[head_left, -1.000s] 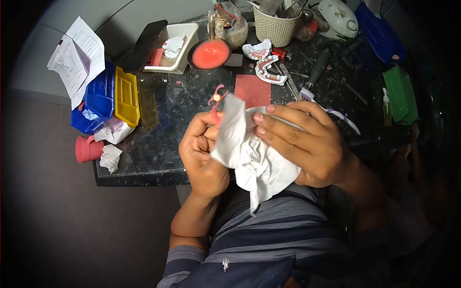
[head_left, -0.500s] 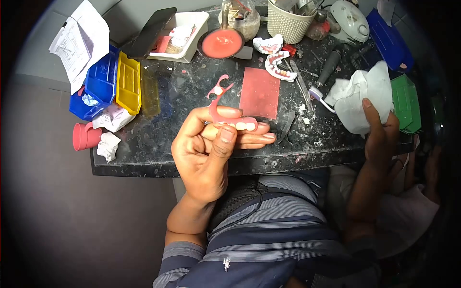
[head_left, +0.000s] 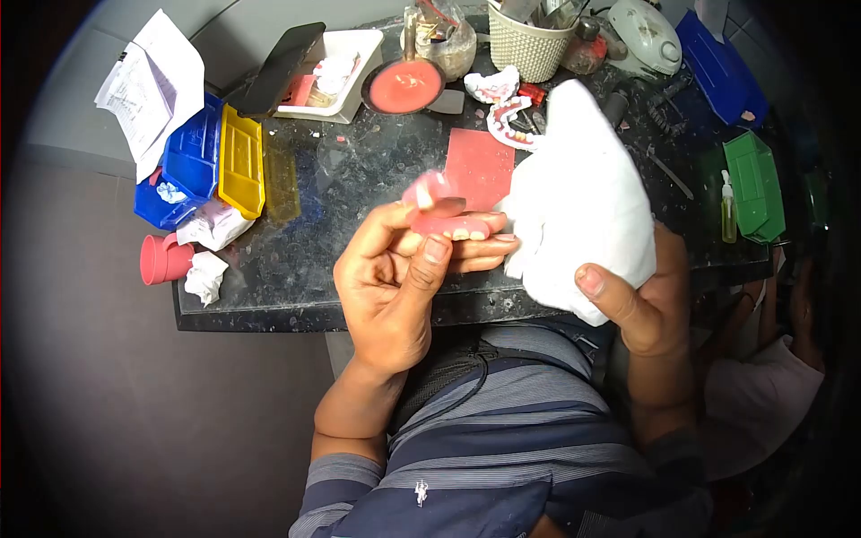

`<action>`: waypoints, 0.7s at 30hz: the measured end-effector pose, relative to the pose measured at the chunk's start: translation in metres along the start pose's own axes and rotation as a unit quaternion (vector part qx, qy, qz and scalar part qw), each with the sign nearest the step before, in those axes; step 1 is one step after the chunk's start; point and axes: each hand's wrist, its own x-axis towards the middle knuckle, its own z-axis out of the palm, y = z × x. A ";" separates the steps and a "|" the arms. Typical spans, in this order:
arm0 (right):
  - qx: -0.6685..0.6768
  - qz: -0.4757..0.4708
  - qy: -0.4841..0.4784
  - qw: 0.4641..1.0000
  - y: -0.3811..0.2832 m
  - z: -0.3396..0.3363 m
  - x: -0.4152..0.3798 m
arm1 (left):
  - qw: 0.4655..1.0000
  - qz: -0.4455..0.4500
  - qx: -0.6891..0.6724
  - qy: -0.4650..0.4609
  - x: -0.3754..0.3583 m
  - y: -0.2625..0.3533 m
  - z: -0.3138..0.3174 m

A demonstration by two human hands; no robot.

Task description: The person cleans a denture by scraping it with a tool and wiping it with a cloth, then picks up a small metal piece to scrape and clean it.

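My left hand (head_left: 386, 278) pinches a pink partial denture (head_left: 453, 229) with a few white teeth between thumb and fingers, above the front edge of the table. The denture's far end is smeared by motion. In my right hand (head_left: 646, 309) is a crumpled white cloth (head_left: 587, 193), with the thumb on its near side and the other fingers mostly hidden behind it. The cloth's left edge comes up to the fingertips of my left hand. Behind the denture lies a flat pink wax sheet (head_left: 478, 166), partly covered by the cloth.
At the back stand a pan of pink wax (head_left: 405, 87), a white box (head_left: 345, 108) and a woven basket (head_left: 529, 45). Dental casts (head_left: 492, 86) lie nearby. Yellow bin (head_left: 240, 161) and red mug (head_left: 165, 260) are left, green bin (head_left: 755, 188) right. Another person's sleeve (head_left: 762, 394) shows lower right.
My right hand has brought the white cloth leftward from the table's right side to beside the denture. A small bottle by the green bin is now uncovered. My left hand keeps its grip.
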 end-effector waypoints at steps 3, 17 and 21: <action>-0.009 -0.005 0.023 1.000 -0.003 0.002 0.001 | 1.000 -0.004 0.003 -0.023 -0.001 0.002 -0.002; 0.278 0.045 -0.002 0.960 0.027 0.030 0.005 | 0.994 -0.031 0.009 -0.100 -0.023 -0.019 0.023; 0.253 0.100 0.033 0.962 0.032 0.036 0.004 | 0.992 -0.034 0.037 -0.116 -0.025 -0.024 0.024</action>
